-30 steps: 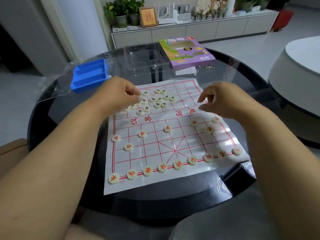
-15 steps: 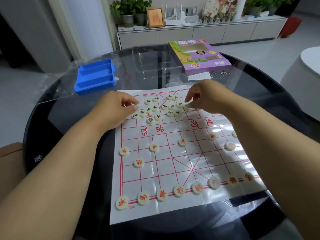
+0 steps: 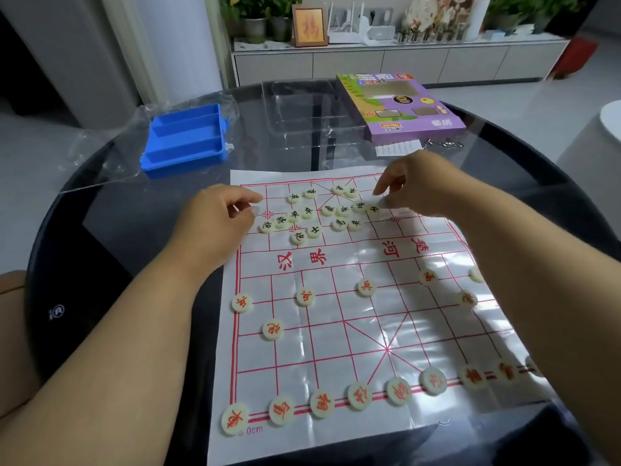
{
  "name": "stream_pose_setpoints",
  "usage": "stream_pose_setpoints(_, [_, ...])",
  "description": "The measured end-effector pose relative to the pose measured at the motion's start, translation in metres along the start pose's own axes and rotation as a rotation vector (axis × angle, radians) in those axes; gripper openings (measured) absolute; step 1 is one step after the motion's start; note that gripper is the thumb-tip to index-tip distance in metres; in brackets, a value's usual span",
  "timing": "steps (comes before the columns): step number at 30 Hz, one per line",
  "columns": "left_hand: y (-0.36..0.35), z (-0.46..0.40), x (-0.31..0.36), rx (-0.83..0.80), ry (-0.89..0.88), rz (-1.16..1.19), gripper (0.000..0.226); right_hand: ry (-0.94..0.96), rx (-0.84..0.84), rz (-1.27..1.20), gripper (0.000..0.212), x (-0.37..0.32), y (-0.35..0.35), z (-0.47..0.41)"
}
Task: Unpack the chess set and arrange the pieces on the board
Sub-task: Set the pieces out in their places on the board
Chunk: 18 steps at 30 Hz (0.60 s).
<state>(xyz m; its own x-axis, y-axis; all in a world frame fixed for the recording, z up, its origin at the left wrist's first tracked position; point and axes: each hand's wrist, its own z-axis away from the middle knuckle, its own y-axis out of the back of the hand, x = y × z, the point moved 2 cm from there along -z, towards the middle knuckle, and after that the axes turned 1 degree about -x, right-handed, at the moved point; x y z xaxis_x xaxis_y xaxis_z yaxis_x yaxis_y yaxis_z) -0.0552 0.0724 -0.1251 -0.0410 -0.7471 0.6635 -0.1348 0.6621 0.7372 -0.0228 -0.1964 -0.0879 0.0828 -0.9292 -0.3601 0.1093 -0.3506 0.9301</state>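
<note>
Both hands are up at the far end of the board, right among the heap of black-lettered pieces. The right hand has its fingers curled down, thumb and fingertips closing on a pale disc at the heap's right edge, a tight pinch by the look of it. The left hand sits at the board's left margin, fingers curled under and thumb tucked close; whether it holds a piece cannot be told. The red-lettered pieces stand lined along the near edge, with more spaced in the rows ahead of them. Beyond the board on the dark glass table lie the blue tray, a clear plastic insert and the purple box.
</note>
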Motion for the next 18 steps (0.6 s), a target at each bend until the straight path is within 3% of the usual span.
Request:
stream_pose_setpoints(10, [-0.003, -0.001, -0.002, -0.034, -0.007, 0.038, 0.025, 0.135, -0.071, -0.08, 0.02, -0.032, -0.02, -0.008])
stream_pose_setpoints(18, [-0.003, 0.0, -0.003, -0.063, -0.006, 0.105, 0.018, 0.099, -0.004, -0.136, 0.015, -0.026, -0.005, -0.015])
